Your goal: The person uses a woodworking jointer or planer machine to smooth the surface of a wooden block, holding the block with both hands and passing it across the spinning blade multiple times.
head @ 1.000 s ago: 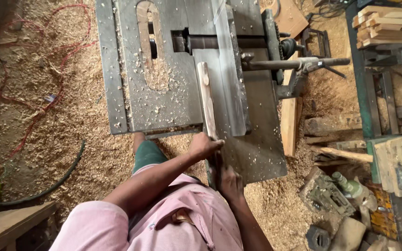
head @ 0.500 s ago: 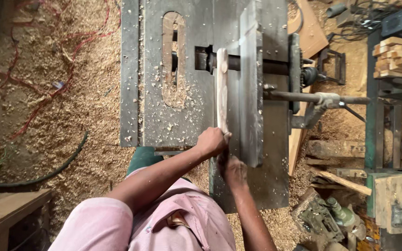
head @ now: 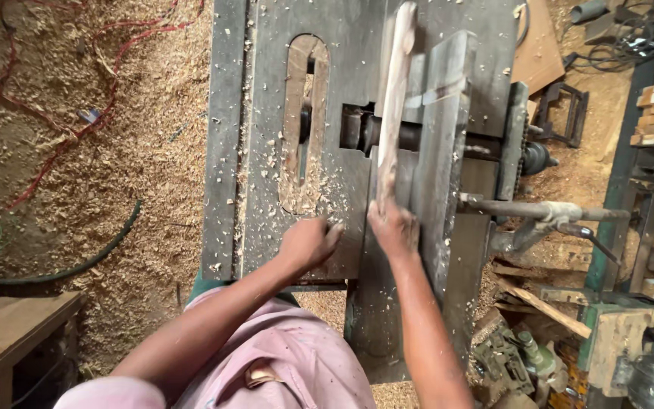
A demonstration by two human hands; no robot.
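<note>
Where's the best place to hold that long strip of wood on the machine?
Probably the near end of the wood strip, from above, where the right hand presses now. It lies lengthwise along the upright fence across the cutter gap, so that end is farthest from the cutter.

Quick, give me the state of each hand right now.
Left hand: loosely curled, resting on the machine table, holding nothing.
Right hand: pressed on the wooden strip.
</note>
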